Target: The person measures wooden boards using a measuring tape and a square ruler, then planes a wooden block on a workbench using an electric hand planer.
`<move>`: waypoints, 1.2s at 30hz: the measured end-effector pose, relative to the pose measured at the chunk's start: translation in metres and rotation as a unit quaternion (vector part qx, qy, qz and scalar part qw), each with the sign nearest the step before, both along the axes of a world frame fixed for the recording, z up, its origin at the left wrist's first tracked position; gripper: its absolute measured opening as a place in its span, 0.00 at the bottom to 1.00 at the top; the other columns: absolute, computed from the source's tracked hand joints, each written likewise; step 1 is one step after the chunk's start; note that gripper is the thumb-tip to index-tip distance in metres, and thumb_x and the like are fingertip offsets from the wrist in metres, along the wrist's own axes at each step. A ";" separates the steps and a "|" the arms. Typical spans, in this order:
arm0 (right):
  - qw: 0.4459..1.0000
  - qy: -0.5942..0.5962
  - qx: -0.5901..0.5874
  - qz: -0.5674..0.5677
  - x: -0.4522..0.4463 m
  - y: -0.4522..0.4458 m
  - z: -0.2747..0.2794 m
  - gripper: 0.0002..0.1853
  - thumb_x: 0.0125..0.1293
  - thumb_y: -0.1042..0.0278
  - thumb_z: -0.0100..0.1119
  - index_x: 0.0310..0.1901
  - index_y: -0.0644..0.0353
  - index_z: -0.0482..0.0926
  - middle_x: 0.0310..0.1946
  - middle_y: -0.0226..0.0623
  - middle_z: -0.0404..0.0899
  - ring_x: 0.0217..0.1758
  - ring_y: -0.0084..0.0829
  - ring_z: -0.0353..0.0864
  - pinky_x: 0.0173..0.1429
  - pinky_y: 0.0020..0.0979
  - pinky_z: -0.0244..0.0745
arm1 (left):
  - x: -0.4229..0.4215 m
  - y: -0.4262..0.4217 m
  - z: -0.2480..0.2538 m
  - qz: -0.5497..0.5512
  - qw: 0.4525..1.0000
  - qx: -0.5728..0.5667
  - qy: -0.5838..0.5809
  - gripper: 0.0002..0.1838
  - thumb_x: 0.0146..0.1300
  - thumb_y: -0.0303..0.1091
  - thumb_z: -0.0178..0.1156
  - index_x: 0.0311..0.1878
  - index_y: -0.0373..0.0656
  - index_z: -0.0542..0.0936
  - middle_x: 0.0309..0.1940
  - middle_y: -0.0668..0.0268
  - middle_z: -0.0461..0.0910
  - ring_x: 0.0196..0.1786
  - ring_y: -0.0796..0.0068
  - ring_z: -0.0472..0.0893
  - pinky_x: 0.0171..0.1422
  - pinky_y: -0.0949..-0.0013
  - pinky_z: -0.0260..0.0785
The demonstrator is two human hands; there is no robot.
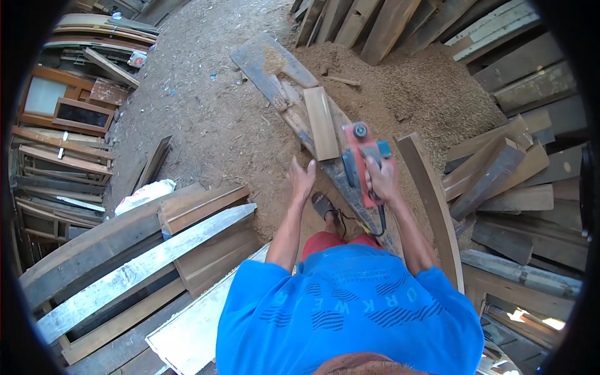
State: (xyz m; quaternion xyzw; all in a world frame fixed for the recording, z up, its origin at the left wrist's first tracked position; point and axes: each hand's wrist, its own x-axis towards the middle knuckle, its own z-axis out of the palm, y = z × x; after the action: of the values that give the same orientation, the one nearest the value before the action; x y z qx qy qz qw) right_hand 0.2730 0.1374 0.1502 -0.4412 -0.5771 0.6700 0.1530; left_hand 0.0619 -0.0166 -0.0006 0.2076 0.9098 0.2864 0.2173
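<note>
My right hand (384, 180) is wrapped round the handle of a red electric planer (357, 145), whose dark cord trails back toward my feet. Just left of the planer lies a short wooden board (321, 124), pale and smooth on top. It rests on a long worn plank (257, 57) that runs diagonally in front of me. My left hand (302, 179) hangs in the air near the board's close end, fingers apart and holding nothing. The planer's underside is hidden from this angle.
A heap of sawdust (437, 94) spreads to the right beyond the plank. A long curved timber (428, 194) stands close to my right arm. Stacked boards (156, 275) lie at my left, and more lumber (500, 181) leans on the right. My sandalled foot (324, 205) is beside the plank.
</note>
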 end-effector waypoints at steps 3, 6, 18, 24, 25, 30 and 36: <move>0.999 -0.044 0.015 0.011 0.040 -0.017 -0.014 0.26 0.74 0.41 0.57 0.50 0.62 0.77 0.21 0.25 0.74 0.20 0.18 0.72 0.23 0.27 0.70 | 0.005 0.067 0.042 -0.028 0.999 -0.009 0.036 0.55 0.62 0.59 0.68 0.79 0.31 0.53 0.72 0.34 0.65 0.76 0.42 0.66 0.80 0.47 0.56; 0.997 -0.068 0.028 0.011 0.068 -0.029 -0.032 0.25 0.74 0.40 0.57 0.42 0.60 0.77 0.21 0.25 0.74 0.19 0.18 0.72 0.23 0.26 0.69 | 0.011 0.088 0.061 -0.020 0.996 -0.076 -0.043 0.60 0.58 0.55 0.73 0.80 0.33 0.48 0.69 0.33 0.68 0.72 0.41 0.71 0.75 0.47 0.65; 0.998 -0.055 -0.024 0.005 0.084 -0.031 -0.035 0.30 0.71 0.33 0.59 0.30 0.56 0.74 0.18 0.24 0.71 0.17 0.19 0.71 0.21 0.27 0.67 | 0.004 0.066 0.097 -0.072 0.995 -0.044 0.056 0.31 0.51 0.40 0.71 0.57 0.38 0.75 0.51 0.41 0.77 0.52 0.36 0.81 0.57 0.42 0.75; 0.998 -0.059 -0.011 0.034 0.086 -0.024 -0.034 0.31 0.71 0.32 0.57 0.29 0.57 0.75 0.19 0.27 0.74 0.19 0.22 0.75 0.23 0.28 0.70 | 0.007 0.054 0.071 -0.112 0.988 -0.039 0.095 0.31 0.52 0.42 0.71 0.58 0.42 0.74 0.47 0.45 0.77 0.52 0.39 0.80 0.56 0.43 0.74; 0.998 -0.058 -0.008 0.037 0.086 -0.024 -0.034 0.31 0.71 0.31 0.57 0.28 0.57 0.75 0.19 0.27 0.74 0.19 0.22 0.76 0.23 0.28 0.70 | 0.006 0.055 0.075 -0.116 0.988 -0.030 0.093 0.31 0.52 0.43 0.71 0.59 0.43 0.74 0.48 0.45 0.77 0.53 0.39 0.79 0.57 0.43 0.74; 0.997 -0.059 0.001 0.039 0.085 -0.023 -0.029 0.32 0.71 0.32 0.57 0.30 0.58 0.76 0.18 0.27 0.73 0.18 0.21 0.73 0.22 0.29 0.69 | 0.004 0.072 0.090 -0.116 0.987 0.019 0.105 0.34 0.54 0.45 0.69 0.64 0.44 0.73 0.54 0.45 0.77 0.59 0.39 0.76 0.62 0.44 0.71; 0.998 -0.056 -0.006 0.036 0.087 -0.024 -0.038 0.32 0.70 0.32 0.57 0.31 0.60 0.76 0.18 0.27 0.73 0.19 0.21 0.73 0.24 0.30 0.69 | -0.013 0.089 0.058 -0.149 0.983 0.093 0.047 0.35 0.54 0.37 0.65 0.68 0.47 0.73 0.47 0.48 0.83 0.56 0.41 0.80 0.65 0.45 0.69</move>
State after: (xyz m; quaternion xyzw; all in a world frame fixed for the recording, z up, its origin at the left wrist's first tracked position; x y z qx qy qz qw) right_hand 0.3597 0.1137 0.1118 -0.4576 -0.5961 0.6530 0.0936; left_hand 0.0491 0.0720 0.0575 0.3735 0.8472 0.3241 0.1941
